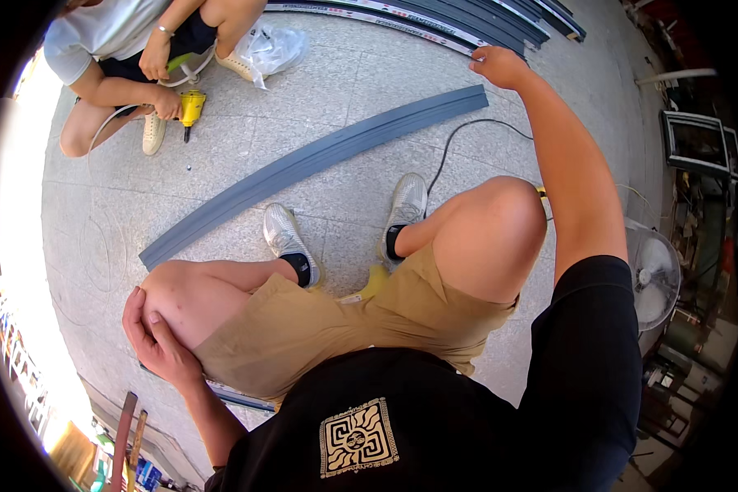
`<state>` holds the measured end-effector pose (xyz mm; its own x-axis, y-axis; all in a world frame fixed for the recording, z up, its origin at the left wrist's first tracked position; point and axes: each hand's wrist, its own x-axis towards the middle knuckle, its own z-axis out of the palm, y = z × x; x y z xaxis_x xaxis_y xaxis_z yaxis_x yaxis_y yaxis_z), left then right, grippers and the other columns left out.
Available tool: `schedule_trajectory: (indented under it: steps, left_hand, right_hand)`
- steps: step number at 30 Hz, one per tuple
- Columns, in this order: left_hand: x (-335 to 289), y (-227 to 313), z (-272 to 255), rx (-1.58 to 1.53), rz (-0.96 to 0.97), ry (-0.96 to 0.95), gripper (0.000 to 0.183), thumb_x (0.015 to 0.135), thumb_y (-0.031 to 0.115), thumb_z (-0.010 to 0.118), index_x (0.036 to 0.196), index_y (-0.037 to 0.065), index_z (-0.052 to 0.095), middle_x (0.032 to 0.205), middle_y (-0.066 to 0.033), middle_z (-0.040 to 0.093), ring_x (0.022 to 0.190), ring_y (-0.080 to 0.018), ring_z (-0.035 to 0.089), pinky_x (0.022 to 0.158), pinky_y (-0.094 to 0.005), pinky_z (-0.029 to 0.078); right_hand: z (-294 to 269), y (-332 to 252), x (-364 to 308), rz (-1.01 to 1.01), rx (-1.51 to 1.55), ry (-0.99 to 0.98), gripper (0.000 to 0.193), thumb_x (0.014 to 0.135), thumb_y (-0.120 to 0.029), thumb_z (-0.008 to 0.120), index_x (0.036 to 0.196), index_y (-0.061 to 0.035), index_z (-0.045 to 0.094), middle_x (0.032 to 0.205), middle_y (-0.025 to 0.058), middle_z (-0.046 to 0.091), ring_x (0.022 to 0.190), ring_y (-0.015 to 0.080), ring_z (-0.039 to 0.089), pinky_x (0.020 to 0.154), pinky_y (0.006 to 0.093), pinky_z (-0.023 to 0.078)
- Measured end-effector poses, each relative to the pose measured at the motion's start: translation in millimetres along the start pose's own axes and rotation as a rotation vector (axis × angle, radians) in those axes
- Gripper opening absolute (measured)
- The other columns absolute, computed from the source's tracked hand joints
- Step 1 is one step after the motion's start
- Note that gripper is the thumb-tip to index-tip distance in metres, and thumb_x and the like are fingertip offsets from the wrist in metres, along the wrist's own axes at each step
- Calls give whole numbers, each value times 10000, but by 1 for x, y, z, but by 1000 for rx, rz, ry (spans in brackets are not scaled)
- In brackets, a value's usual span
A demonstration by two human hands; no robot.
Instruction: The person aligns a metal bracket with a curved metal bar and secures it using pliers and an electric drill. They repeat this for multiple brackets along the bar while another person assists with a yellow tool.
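Observation:
With arm stretched out to the far right, my right hand (502,67) has its fingers closed on the end of a long profile strip (394,25) with a printed white face. That strip lies at the near side of a stack of dark grey profiles (476,18). My left hand (162,343) rests on my left knee, fingers laid over it and holding nothing. Between me and the stack, a single grey profile (320,162) lies slantwise on the floor, just beyond my shoes. The fisheye picture makes it look curved.
At the far left a co-worker crouches, gripping a yellow power drill (192,107) pointed down. Beside them lies a clear plastic bag (275,51). A black cable (448,154) runs near my right shoe. A fan (656,275) and a window frame (695,141) are at the right.

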<state>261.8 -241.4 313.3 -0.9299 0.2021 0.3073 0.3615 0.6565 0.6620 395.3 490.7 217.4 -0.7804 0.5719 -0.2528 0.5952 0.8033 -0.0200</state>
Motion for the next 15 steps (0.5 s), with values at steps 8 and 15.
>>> schedule_trajectory:
  steps: [8, 15]
  left_hand:
    - [8, -23, -17, 29, -21, -74, 372, 1134, 160, 537, 1410, -48, 676, 1442, -166, 698, 1339, -275, 644, 1163, -418, 490]
    - [14, 55, -2, 185, 319, -125, 310, 1116, 110, 626, 1388, -26, 689, 1410, -142, 726, 1343, -263, 657, 1197, -407, 477]
  right_hand:
    - [169, 152, -259, 460, 397, -50, 555, 996, -472, 726, 1321, -25, 771, 1334, 237, 759, 1276, 423, 697, 1112, 474, 538]
    - [384, 77, -465, 1031, 556, 58, 524, 945, -441, 782, 1259, -22, 776, 1223, 238, 792, 1177, 412, 747, 1038, 482, 578]
